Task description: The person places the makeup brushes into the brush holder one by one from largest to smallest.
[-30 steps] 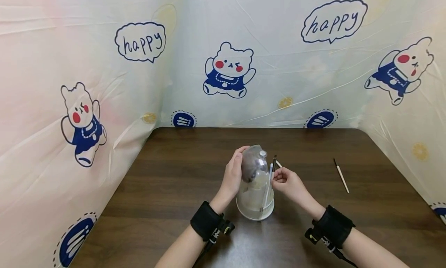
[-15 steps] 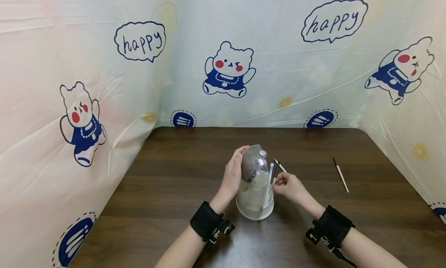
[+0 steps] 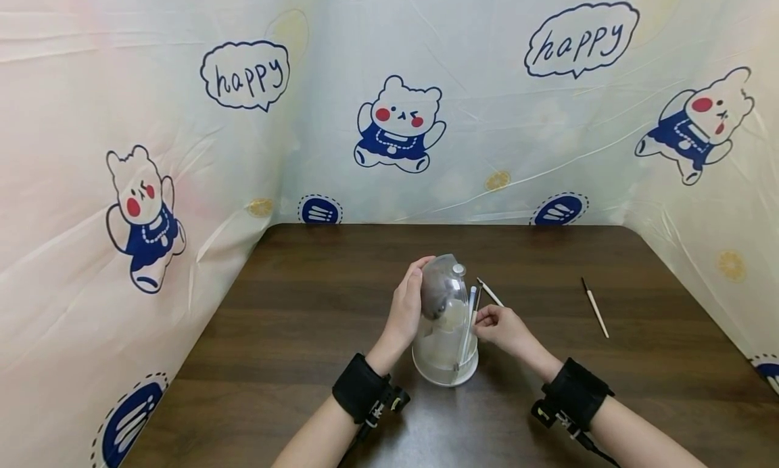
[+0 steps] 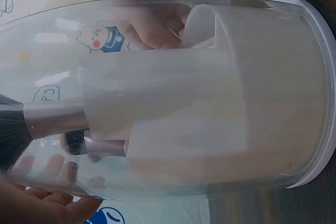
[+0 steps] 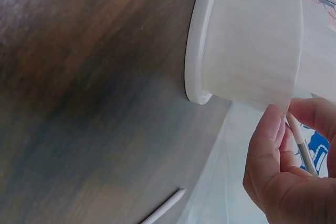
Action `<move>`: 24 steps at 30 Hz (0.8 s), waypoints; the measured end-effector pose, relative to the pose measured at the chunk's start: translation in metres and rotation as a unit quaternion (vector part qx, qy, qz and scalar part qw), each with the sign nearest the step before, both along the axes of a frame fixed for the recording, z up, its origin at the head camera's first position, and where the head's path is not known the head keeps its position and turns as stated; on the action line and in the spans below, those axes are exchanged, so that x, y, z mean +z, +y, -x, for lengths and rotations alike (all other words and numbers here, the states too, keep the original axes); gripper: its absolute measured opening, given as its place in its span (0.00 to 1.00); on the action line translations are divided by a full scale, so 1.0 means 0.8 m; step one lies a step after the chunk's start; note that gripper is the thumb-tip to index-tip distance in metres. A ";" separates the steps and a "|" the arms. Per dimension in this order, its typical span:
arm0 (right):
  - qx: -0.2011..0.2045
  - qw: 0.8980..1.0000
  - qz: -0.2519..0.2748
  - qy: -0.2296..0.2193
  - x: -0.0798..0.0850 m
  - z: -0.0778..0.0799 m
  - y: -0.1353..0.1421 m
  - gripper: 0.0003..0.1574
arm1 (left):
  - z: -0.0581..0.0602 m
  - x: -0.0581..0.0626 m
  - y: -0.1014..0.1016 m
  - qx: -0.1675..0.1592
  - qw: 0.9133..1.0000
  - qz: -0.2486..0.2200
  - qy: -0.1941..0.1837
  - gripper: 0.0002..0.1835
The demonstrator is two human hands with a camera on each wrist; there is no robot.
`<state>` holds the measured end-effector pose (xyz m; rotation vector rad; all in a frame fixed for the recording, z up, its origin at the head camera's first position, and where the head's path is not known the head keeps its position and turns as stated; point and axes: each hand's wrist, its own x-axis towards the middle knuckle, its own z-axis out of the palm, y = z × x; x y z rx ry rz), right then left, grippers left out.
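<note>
A clear domed makeup brush holder (image 3: pixel 447 360) with a white base stands upright on the table. My left hand (image 3: pixel 406 306) grips the left side of its grey-tinted upper cover (image 3: pixel 435 289). Through the clear wall in the left wrist view, a large dark-bristled brush (image 4: pixel 55 119) and a smaller brush (image 4: pixel 105 146) stand in whitish inner cups (image 4: pixel 163 95). My right hand (image 3: pixel 502 327) pinches a thin makeup brush (image 5: pixel 303 148) by its pale handle, at the rim of a cup on the holder's right side. The handle's lower end is hidden by fingers.
Just behind my right hand, a thin pale-handled brush (image 3: pixel 490 292) lies on the dark wooden table (image 3: pixel 292 333). Farther right lies another thin brush (image 3: pixel 595 309). A printed curtain (image 3: pixel 475 136) surrounds the table's back and sides.
My right hand has dropped slightly, then shifted left toward the holder, and the pinched brush sits lower. More of the brush lying behind shows. My left hand stays in place.
</note>
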<state>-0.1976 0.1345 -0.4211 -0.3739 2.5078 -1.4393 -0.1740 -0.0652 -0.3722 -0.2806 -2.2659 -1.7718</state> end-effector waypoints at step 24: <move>-0.006 0.993 0.066 -0.099 0.000 -0.096 -0.032 0.45 | 0.001 -0.003 0.000 -0.004 1.000 -0.009 -0.001 0.28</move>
